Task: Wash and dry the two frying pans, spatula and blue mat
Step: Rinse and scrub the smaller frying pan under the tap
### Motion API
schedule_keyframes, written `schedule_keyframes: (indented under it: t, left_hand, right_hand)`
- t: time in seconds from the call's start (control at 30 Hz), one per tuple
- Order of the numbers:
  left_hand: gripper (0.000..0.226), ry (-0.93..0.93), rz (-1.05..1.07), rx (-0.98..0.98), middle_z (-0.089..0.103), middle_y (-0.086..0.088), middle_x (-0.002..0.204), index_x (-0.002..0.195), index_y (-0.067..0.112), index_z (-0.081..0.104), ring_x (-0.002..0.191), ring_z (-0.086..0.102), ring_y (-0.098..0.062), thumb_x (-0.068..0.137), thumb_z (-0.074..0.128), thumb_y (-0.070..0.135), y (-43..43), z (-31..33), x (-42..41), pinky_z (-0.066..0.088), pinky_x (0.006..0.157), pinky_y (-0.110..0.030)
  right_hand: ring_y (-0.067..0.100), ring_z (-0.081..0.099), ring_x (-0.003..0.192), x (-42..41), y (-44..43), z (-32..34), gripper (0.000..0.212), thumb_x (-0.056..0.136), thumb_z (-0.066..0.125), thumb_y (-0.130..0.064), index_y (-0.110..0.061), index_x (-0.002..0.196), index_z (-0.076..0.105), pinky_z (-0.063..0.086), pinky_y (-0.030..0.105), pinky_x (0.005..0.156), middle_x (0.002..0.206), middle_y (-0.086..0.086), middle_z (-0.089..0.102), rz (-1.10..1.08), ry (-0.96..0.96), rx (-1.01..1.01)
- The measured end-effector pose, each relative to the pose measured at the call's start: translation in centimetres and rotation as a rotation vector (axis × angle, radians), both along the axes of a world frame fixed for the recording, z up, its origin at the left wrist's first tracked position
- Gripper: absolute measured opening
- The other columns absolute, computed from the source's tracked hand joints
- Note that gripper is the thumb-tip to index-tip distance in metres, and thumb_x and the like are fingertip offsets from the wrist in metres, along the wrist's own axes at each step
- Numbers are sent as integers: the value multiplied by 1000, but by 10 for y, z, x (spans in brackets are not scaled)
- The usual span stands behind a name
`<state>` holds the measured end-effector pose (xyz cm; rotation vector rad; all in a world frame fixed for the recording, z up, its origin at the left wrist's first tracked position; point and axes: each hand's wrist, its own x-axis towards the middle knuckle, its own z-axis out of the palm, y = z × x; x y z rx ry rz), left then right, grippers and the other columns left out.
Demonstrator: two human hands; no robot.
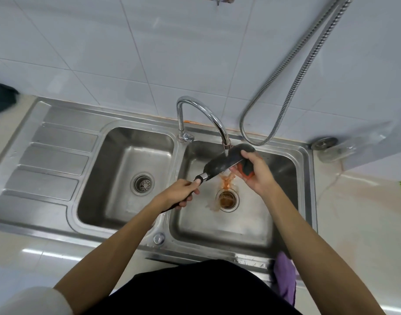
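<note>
Left hand (181, 193): fingers (190, 191) closed tight round the black plastic handle (198, 179) of the black round frying pan (224, 161).
Right hand (257, 176): fingers curled round an orange-and-grey scrub sponge (248, 171), pressed to the pan's inner face, with 1 digit hooked over the top rim.

Pan is held on edge above the stainless right basin (240, 223), not resting on it, underside toward the camera. Its rim sits just under the spout of the chrome gooseneck tap (204, 111), with water hitting it. Orange-tinted runoff drops to the round drain (227, 200) below.

Key geometry: the pan's long axis runs from lower left (handle) to upper right (bowl). Left hand has the handle end, and right hand is nearer the dirty face. My read: scrub and rinse of pan 1 is under way, and any turn to reach the rest of the face would come from the left wrist.

In the way: the spout is very close to the rim, so there is little room to lift or roll.

Around:
- empty-looking left basin (126, 160)
- purple cloth (284, 283) draped on the sink's front edge by the right forearm
- dark green cloth (2, 98) far left on the pale desk (353, 212)
- ribbed metal hose (292, 87) hanging on the tiled wall

Pan 2, spatula and blue mat are not in view.
</note>
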<state>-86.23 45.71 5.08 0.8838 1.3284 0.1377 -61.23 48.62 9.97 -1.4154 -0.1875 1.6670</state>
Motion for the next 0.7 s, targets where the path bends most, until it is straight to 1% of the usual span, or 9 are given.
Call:
schedule_keyframes:
  t: [0.1,0.17,0.23,0.3,0.4,0.47,0.53,0.63,0.7]
  left_hand:
    - [43,80,-16,160,45,-4,63,87,7,58,39,35,-12,99,54,49,-1,-4,4,27,39,-22]
    - [39,80,-2,238,46,-7,62,79,9,54,39,37,-13,99,58,42,1,-4,5,29,38,-23]
    - [39,90,-23,285,48,-7,60,77,11,52,40,41,-14,99,58,43,2,0,6,32,40,-25]
    - [37,79,-53,286,49,-3,60,80,13,51,42,51,-15,100,55,44,1,4,7,38,42,-26]
    - [28,25,-17,237,51,-1,63,89,18,55,51,64,-22,100,55,44,-1,10,9,45,44,-29]
    - [33,53,-6,274,53,-1,65,90,14,57,48,57,-17,99,56,46,0,11,9,42,48,-31]
    - [34,109,11,315,59,-3,68,89,11,60,43,48,-11,99,57,44,0,13,8,39,45,-25]
    - [33,155,6,364,62,-4,68,87,9,61,39,47,-7,99,58,39,0,14,4,36,39,-18]
    - [36,172,-45,403,59,-3,67,86,7,60,49,51,-11,98,59,41,-1,13,2,39,45,-20]
  right_hand:
    - [19,72,75,21,-8,-7,37,95,68,-42,-12,116,69,57,29,62,101,10,77,287,-438,-81]
    - [19,71,85,26,-19,-13,38,95,62,-54,-24,116,72,55,31,73,104,6,76,349,-864,-44]
    - [22,61,100,25,-30,-14,36,99,55,-51,-27,121,68,45,32,91,114,5,64,270,-1115,98]
    - [17,49,102,19,-35,-11,40,101,55,-43,-22,135,61,35,27,94,122,7,43,149,-1188,177]
    - [9,45,105,15,-34,-8,45,101,58,-38,-18,141,58,35,18,95,127,10,41,-27,-1254,261]
    - [8,45,108,18,-34,-9,45,99,55,-39,-17,139,60,37,19,99,126,11,44,-128,-1253,300]
    - [13,47,115,21,-36,-11,46,98,54,-40,-18,139,59,41,29,105,127,11,46,-162,-1272,353]
    - [25,45,125,12,-36,-11,49,96,54,-35,-23,143,55,39,36,108,141,11,45,105,-1408,539]
    - [28,42,123,2,-33,-18,52,95,51,-34,-27,146,52,38,38,102,152,7,41,359,-1568,611]
